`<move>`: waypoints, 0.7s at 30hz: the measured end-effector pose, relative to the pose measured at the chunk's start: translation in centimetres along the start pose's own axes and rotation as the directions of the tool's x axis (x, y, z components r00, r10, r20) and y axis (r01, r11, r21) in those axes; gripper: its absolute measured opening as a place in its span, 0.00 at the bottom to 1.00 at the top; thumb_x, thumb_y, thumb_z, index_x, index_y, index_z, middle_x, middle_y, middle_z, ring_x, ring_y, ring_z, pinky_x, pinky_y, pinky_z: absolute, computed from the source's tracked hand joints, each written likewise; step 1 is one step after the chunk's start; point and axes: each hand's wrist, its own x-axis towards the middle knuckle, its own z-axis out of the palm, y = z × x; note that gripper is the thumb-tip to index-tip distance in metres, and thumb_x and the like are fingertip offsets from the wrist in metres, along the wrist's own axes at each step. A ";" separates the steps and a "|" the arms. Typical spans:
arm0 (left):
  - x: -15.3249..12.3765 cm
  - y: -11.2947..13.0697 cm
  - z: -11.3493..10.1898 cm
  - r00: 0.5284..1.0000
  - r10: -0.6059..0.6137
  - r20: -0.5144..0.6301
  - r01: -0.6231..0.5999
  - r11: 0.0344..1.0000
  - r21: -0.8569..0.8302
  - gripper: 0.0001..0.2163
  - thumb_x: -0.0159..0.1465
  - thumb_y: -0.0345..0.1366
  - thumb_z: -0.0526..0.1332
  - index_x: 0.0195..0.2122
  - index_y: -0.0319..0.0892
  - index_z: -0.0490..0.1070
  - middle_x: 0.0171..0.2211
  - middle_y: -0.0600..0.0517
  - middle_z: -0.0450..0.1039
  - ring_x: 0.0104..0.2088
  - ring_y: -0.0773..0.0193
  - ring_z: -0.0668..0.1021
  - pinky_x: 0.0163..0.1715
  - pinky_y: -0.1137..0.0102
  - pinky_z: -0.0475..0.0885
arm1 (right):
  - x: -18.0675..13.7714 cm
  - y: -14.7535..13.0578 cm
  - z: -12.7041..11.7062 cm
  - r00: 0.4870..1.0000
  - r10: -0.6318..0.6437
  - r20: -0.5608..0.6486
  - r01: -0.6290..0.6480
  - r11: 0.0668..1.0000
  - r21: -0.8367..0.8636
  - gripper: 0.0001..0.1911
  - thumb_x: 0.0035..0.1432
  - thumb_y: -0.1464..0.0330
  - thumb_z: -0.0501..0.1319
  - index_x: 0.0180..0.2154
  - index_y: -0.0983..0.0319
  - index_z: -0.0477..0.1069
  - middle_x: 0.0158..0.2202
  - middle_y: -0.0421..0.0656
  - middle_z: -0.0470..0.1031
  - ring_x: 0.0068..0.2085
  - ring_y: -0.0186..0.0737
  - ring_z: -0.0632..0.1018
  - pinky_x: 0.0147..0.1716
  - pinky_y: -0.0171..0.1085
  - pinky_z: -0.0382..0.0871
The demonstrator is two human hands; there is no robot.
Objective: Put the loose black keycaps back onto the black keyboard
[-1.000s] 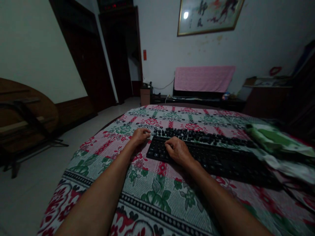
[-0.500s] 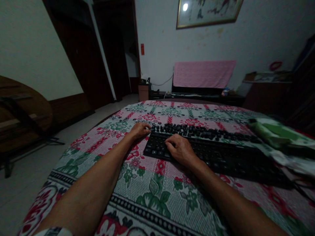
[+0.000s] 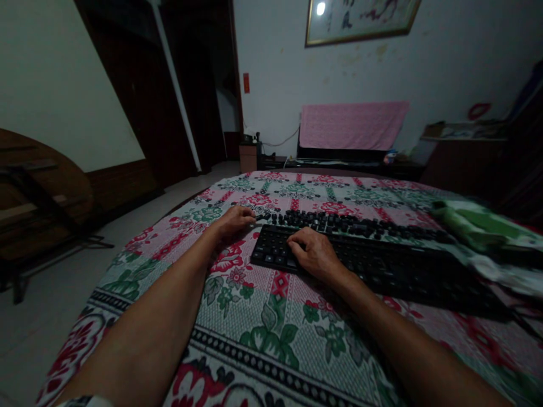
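Note:
A black computer keyboard (image 3: 394, 268) lies across the flowered tablecloth. Just behind it, loose black keycaps (image 3: 339, 222) are spread in a long, uneven row. My left hand (image 3: 236, 220) rests on the cloth at the left end of that row, fingers pressed together, fingertips right beside the nearest keycaps; whether one is between them is too dark to see. My right hand (image 3: 314, 251) is over the left part of the keyboard with its fingers curled and thumb drawn in. Its fingertips meet the keys, and anything they grip is hidden.
A green and white soft packet (image 3: 479, 226) lies at the table's right, with a white crumpled thing (image 3: 486, 267) in front of it. A cable runs off the keyboard's right end. Beyond the table (image 3: 271, 333) stand a low cabinet and a screen under a pink towel (image 3: 352, 125).
My left hand has drawn slightly left, away from the keyboard's corner. The right hand stays over the same keys with its fingers curled. The view has shifted slightly.

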 end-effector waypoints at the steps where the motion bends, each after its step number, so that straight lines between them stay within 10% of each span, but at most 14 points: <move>1: -0.5 0.5 -0.6 0.997 -0.032 0.065 0.036 0.997 -0.073 0.12 0.50 0.37 0.56 0.35 0.37 0.68 0.20 0.55 0.65 0.18 0.73 0.64 0.20 0.77 0.59 | 0.0 0.0 0.0 1.000 -0.003 -0.007 0.003 1.000 0.009 0.10 0.50 0.70 0.51 0.31 0.62 0.71 0.31 0.42 0.71 0.35 0.35 0.70 0.37 0.33 0.61; 8: -3.0 4.1 -2.3 0.887 -0.058 0.458 0.131 0.983 -0.129 0.08 0.48 0.34 0.59 0.30 0.39 0.71 0.19 0.55 0.67 0.18 0.74 0.65 0.19 0.77 0.59 | 1.5 -0.8 0.0 0.999 0.014 -0.041 -0.009 0.992 0.125 0.13 0.50 0.69 0.52 0.37 0.60 0.70 0.35 0.42 0.71 0.35 0.34 0.71 0.37 0.33 0.63; 21: -2.6 3.9 -1.0 0.831 -0.103 0.547 0.178 0.980 -0.086 0.09 0.46 0.32 0.61 0.30 0.39 0.72 0.19 0.53 0.70 0.18 0.72 0.68 0.21 0.75 0.62 | 2.9 -1.9 1.2 0.991 -0.018 0.131 -0.006 0.983 0.184 0.12 0.50 0.65 0.53 0.32 0.59 0.73 0.33 0.39 0.75 0.33 0.33 0.73 0.33 0.30 0.64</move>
